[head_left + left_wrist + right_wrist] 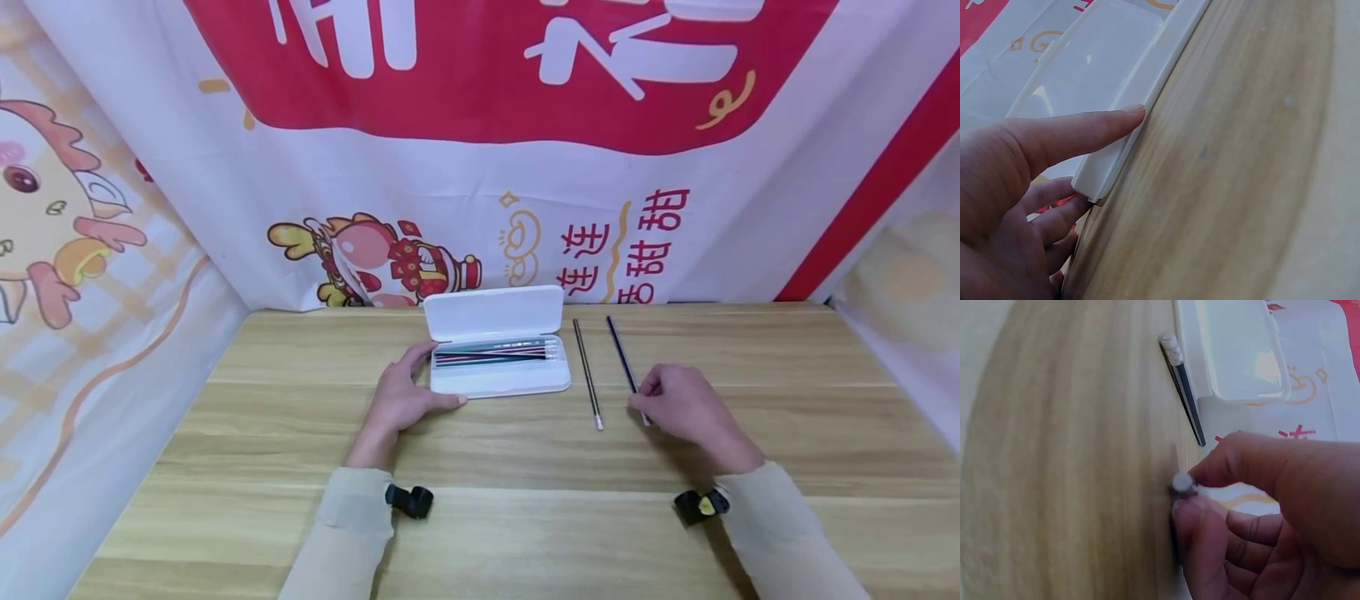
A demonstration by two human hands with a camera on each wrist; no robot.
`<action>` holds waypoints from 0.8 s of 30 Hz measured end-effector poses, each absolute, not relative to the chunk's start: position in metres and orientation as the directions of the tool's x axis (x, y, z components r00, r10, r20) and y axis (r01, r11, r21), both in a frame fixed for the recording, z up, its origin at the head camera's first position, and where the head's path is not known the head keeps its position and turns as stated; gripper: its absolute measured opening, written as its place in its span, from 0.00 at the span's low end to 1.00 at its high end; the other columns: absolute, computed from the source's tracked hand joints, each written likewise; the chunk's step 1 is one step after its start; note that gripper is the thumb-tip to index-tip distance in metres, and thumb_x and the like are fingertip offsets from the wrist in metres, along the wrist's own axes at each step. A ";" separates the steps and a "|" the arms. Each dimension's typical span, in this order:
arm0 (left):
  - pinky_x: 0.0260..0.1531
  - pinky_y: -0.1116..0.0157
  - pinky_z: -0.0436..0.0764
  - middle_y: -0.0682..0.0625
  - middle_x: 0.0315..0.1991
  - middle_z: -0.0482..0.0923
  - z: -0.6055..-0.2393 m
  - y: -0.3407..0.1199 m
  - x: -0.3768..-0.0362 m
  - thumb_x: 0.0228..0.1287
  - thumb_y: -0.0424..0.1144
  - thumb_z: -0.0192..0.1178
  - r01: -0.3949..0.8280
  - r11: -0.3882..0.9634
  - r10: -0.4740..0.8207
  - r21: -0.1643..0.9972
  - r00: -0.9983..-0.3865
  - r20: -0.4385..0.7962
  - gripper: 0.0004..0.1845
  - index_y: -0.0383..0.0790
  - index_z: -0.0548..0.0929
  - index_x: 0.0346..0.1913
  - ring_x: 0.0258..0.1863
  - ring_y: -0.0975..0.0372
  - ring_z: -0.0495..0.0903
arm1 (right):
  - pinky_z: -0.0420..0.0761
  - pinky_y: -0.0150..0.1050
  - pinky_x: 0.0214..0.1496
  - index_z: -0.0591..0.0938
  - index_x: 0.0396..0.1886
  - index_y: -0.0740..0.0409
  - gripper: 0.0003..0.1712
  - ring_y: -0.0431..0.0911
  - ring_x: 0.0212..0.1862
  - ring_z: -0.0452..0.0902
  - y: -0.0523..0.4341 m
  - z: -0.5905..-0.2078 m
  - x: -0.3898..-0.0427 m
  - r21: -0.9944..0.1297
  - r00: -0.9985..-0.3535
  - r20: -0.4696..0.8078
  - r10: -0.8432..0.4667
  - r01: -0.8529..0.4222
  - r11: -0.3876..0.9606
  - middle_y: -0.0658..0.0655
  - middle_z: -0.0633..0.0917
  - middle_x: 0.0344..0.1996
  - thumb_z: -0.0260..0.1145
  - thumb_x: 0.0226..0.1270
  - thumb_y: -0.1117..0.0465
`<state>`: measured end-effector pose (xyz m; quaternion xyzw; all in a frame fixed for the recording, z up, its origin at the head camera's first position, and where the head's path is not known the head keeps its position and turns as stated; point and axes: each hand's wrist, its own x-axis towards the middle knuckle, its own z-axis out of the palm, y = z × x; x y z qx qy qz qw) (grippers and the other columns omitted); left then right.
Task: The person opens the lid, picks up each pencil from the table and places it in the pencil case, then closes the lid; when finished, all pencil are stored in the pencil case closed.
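A white pencil case [498, 379] lies open on the wooden table [300, 467], its lid [493, 312] raised at the back, with several pencils [491, 353] inside. My left hand [401, 398] holds the case's left end, thumb along its front edge; the thumb [1079, 134] lies on the white rim [1147, 109]. Two dark pencils lie to the right of the case. My right hand [678, 406] pinches the eraser end of the right pencil [622, 353], which shows as a pale tip [1182, 482] between thumb and forefinger. The left pencil [587, 373] lies free, its eraser end [1170, 345] toward me.
A printed cloth banner [480, 150] hangs behind the table and drapes down both sides. Bare wood stretches in front of the case and to its left. Black wrist cameras [409, 501] sit on both sleeves.
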<state>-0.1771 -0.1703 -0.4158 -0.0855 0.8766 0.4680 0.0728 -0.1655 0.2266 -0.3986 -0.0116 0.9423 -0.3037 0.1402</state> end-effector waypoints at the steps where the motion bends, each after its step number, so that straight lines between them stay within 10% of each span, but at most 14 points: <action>1: 0.85 0.35 0.49 0.49 0.85 0.64 -0.416 -0.170 -0.177 0.49 0.46 0.86 -0.220 0.547 -0.082 0.808 -0.974 -0.210 0.53 0.59 0.71 0.80 0.87 0.43 0.50 | 0.82 0.39 0.31 0.84 0.44 0.64 0.11 0.47 0.31 0.80 0.228 -0.399 -0.166 -0.594 -0.957 -0.266 -0.115 0.069 0.802 0.58 0.87 0.32 0.68 0.76 0.58; 24: 0.84 0.35 0.53 0.49 0.84 0.66 -0.418 -0.171 -0.178 0.49 0.47 0.87 -0.229 0.540 -0.092 0.810 -0.973 -0.213 0.53 0.60 0.70 0.80 0.85 0.44 0.55 | 0.89 0.37 0.36 0.75 0.64 0.71 0.23 0.46 0.37 0.84 0.257 -0.388 -0.172 -0.809 -0.917 -0.371 -0.144 0.244 0.535 0.59 0.87 0.41 0.57 0.85 0.55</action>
